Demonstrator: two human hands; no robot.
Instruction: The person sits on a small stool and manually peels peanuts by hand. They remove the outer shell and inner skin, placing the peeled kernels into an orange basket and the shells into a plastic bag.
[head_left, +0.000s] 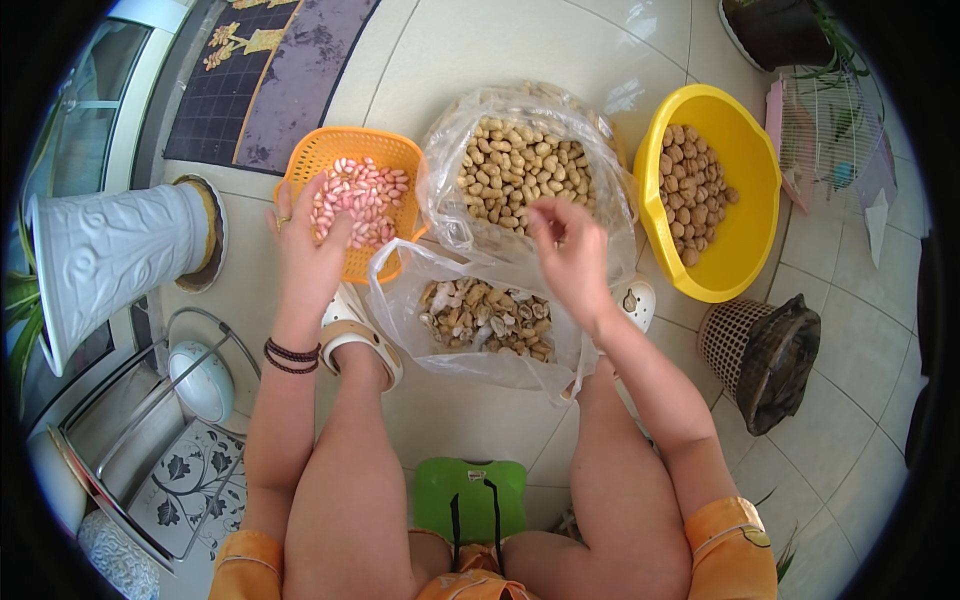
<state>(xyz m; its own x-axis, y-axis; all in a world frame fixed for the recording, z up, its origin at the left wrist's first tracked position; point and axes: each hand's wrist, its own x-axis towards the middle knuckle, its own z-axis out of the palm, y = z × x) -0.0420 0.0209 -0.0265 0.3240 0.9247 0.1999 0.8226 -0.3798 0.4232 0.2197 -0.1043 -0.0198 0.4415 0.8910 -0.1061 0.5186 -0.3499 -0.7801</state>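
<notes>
My left hand (311, 236) is over the near left rim of an orange plastic basket (307, 154), its fingers apart; whether anything lies within them is hard to see. Pink shelled peanuts (364, 195) lie in that basket. My right hand (570, 251) hovers at the near right edge of a clear plastic bag (450, 229) of unshelled peanuts (525, 169), fingers curled together; a small dark spot shows between them, but I cannot tell if it is a held thing. Between my feet, a second clear bag (397, 330) lies open with peanut shells (487, 319) in it.
A yellow plastic basin (750, 202) of walnuts (690, 187) stands at the right. Nearer are a brown lattice wastebasket (731, 341) with a dark liner and a wire cage (825, 135) beyond. At left are a white planter (124, 251), a metal rack (135, 420) and a dark mat (292, 82).
</notes>
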